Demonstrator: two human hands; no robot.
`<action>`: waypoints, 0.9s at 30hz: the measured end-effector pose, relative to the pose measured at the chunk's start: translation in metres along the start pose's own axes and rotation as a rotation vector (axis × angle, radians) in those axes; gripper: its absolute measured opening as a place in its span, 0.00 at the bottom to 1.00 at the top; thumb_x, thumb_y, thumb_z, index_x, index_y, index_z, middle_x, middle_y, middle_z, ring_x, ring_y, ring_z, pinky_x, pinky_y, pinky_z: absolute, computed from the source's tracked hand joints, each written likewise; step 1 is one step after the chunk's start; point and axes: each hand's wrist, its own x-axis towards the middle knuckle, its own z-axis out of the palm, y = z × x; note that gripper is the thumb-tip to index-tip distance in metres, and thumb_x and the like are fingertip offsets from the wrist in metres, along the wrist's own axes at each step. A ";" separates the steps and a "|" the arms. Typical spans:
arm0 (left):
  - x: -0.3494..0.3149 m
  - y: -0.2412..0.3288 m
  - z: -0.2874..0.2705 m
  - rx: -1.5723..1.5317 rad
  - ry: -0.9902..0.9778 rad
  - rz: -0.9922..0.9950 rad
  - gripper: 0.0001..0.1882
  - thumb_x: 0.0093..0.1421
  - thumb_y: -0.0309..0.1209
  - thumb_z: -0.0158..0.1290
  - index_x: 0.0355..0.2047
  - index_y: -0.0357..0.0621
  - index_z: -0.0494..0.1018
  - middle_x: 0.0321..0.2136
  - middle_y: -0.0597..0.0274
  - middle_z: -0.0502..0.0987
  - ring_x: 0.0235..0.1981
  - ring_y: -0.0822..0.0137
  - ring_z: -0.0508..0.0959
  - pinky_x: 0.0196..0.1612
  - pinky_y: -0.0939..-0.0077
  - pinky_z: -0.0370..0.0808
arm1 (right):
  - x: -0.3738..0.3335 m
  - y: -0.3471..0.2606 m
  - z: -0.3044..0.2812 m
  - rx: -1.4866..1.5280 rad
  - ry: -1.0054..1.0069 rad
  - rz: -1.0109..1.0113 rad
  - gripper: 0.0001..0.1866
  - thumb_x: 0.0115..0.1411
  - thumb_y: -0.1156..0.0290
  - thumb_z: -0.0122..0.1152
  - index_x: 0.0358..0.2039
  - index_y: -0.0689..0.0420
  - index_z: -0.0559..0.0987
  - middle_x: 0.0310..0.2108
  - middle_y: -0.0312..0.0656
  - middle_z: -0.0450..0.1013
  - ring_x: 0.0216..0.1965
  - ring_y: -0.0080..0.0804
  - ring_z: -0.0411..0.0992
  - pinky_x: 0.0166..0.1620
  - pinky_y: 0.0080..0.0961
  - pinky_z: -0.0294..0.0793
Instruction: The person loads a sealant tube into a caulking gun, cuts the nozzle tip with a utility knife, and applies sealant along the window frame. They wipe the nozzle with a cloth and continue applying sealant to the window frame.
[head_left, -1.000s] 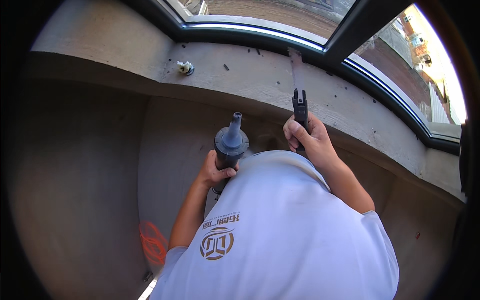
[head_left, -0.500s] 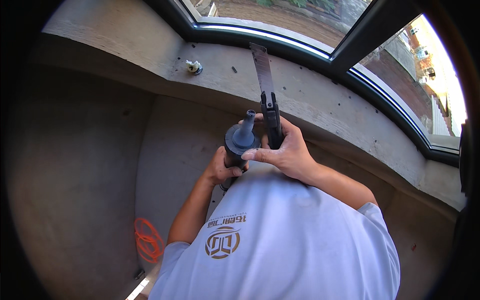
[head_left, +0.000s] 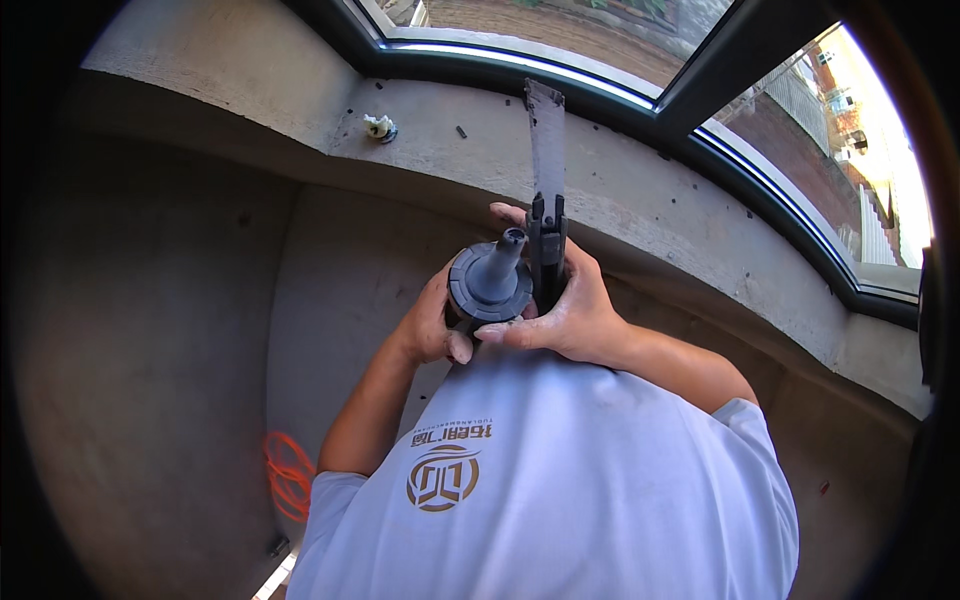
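Note:
In front of my chest I hold a caulking gun whose dark grey collar and tapered nozzle (head_left: 495,272) point up toward me. My left hand (head_left: 430,325) is wrapped round its barrel just under the collar. A black utility knife (head_left: 548,240) is gripped in my right hand (head_left: 580,315), its long, smudged blade (head_left: 547,140) slid far out and pointing at the window. The right thumb also rests against the underside of the collar, and another fingertip shows beyond the nozzle. The knife stands right beside the nozzle. The gun's rear end is hidden behind my hands and shirt.
Ahead runs a concrete sill (head_left: 460,160) with small dark crumbs and a whitish lump (head_left: 380,128) on it. Behind it stands a dark window frame (head_left: 600,85) with glass panes. An orange coiled hose or cord (head_left: 288,478) lies at the lower left.
The caulking gun has risen slightly and its nozzle leans more to the right. My left hand has moved up to the collar. The knife blade has swung a little to the right.

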 end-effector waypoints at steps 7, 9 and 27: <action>-0.003 0.021 0.020 0.016 0.199 -0.051 0.67 0.28 0.77 0.72 0.55 0.37 0.66 0.47 0.60 0.77 0.49 0.69 0.79 0.55 0.72 0.76 | -0.002 0.005 0.003 -0.007 -0.031 0.040 0.53 0.45 0.66 0.89 0.69 0.60 0.67 0.46 0.34 0.75 0.40 0.17 0.70 0.44 0.17 0.71; -0.004 0.020 0.022 0.067 0.222 0.006 0.58 0.39 0.75 0.70 0.52 0.37 0.67 0.43 0.62 0.75 0.46 0.71 0.78 0.52 0.75 0.75 | -0.002 0.005 0.002 0.022 -0.075 0.057 0.51 0.46 0.62 0.88 0.67 0.60 0.68 0.46 0.33 0.74 0.39 0.18 0.69 0.44 0.18 0.72; -0.037 0.003 0.009 0.092 0.262 -0.007 0.46 0.53 0.73 0.60 0.46 0.37 0.71 0.34 0.56 0.82 0.35 0.70 0.81 0.39 0.78 0.76 | -0.040 -0.034 -0.040 -0.571 0.033 -0.190 0.21 0.65 0.59 0.70 0.52 0.60 0.82 0.32 0.39 0.77 0.32 0.28 0.74 0.38 0.24 0.73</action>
